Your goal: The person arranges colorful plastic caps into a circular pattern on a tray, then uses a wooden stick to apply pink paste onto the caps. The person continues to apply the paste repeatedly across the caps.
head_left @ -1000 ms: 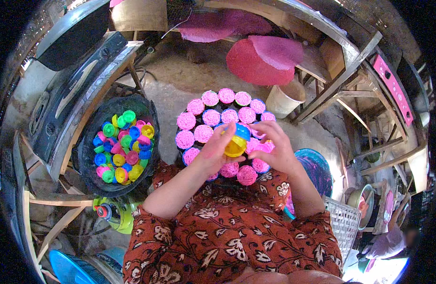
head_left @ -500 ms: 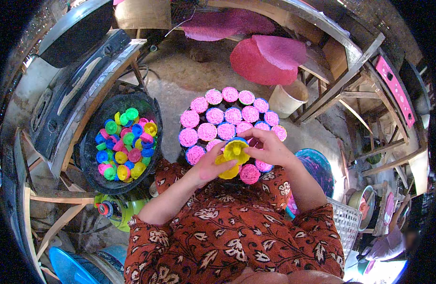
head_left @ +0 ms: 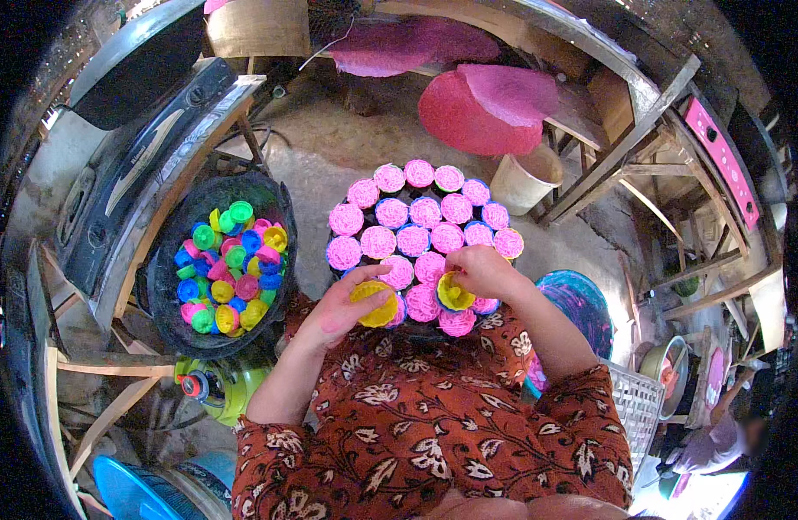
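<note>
Spreading around pink-filled cups (head_left: 413, 240), grey floor (head_left: 550, 249) reaches wooden stands (head_left: 625, 137).

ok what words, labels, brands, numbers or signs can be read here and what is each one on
Dark knobbed panel at left: small pale lettering; I don't copy brands or printed words.
Pink panel at right: small pale marks, too small to read.
Yellow cup in the left hand, yellow-and-blue cup in the right hand: no lettering visible.

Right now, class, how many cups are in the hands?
2: a yellow cup in the left hand, a second cup in the right hand. More may be nested underneath.
</note>
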### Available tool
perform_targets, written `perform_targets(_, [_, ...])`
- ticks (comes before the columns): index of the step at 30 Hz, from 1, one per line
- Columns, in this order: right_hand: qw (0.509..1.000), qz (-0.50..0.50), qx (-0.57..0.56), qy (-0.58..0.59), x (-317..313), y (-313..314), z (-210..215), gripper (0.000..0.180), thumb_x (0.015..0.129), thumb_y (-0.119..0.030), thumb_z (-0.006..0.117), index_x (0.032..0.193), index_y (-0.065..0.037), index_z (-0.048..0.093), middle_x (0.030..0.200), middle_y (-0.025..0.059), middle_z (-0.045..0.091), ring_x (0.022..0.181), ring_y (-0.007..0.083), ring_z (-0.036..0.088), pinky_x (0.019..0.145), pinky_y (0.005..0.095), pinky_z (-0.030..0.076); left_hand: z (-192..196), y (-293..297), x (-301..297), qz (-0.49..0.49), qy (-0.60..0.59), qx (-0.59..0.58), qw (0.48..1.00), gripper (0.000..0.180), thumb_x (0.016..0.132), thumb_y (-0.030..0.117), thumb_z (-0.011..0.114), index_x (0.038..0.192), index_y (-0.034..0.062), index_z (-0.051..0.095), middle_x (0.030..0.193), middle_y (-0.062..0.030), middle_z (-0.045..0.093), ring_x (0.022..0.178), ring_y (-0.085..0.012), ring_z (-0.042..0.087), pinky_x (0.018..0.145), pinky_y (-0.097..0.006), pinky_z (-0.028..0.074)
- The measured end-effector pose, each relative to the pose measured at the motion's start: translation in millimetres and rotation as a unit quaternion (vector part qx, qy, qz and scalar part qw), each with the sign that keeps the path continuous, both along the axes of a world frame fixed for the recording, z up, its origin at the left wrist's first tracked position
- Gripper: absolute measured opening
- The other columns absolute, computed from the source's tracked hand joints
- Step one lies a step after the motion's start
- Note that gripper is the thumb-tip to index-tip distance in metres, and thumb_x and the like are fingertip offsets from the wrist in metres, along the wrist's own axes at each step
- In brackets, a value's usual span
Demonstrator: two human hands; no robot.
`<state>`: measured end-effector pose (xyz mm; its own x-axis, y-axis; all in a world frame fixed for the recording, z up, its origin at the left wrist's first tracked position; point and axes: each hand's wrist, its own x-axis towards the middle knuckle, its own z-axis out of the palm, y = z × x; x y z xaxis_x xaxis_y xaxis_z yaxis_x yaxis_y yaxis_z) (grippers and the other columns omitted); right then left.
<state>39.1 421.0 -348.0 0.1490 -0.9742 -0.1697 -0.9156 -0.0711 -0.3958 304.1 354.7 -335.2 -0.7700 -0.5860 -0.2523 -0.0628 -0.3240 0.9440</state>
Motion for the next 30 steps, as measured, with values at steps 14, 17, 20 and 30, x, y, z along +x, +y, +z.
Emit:
perform_targets(14, [0.991,-0.031,-0.019,-0.125,-6,-2,15,0.019,0.071,-0.018,0.068,0.084,-0.005,0.063,0.077,0.0105,0.062,0.073,0.0240,0.061,0.065,0.0356,0.048,-3,-7,11,0.041,0.025,0.039,0.998,0.042,0.085,0.017,0.061,0.123,0.0038,0.047,0.103,-0.0056,0.057,0.096,-0.0142,0.056,0.082,-0.028,0.046])
perform_targets(17, [0.989,-0.018,-0.058,-0.136,9,-15,29,0.016,0.072,-0.014,0.069,0.083,-0.004,0.062,0.073,0.0096,0.061,0.067,0.0196,0.061,0.061,0.0316,0.048,-3,-13,15,0.085,0.060,0.063,0.993,0.038,0.087,0.017,0.059,0.120,0.0032,0.048,0.102,-0.0055,0.057,0.093,-0.0142,0.057,0.081,-0.028,0.047])
perform_targets(20, [0.989,0.037,-0.092,-0.109,30,-32,15,0.016,0.070,-0.011,0.069,0.083,-0.004,0.062,0.073,0.0099,0.063,0.067,0.0213,0.062,0.062,0.0323,0.048,6,-16,17,0.113,0.072,0.087,0.987,0.033,0.089,0.017,0.056,0.117,0.0024,0.049,0.101,-0.0062,0.058,0.092,-0.0138,0.058,0.080,-0.027,0.047])
perform_targets(30, [0.970,-0.036,0.005,-0.238,37,-39,23,0.015,0.073,-0.009,0.068,0.083,0.001,0.062,0.072,0.0067,0.064,0.067,0.0119,0.060,0.061,0.0273,0.048,16,-5,13,-0.046,-0.120,-0.362,0.923,0.046,0.084,0.019,0.059,0.127,0.0096,0.045,0.107,-0.0145,0.060,0.095,-0.0273,0.060,0.083,-0.036,0.046])
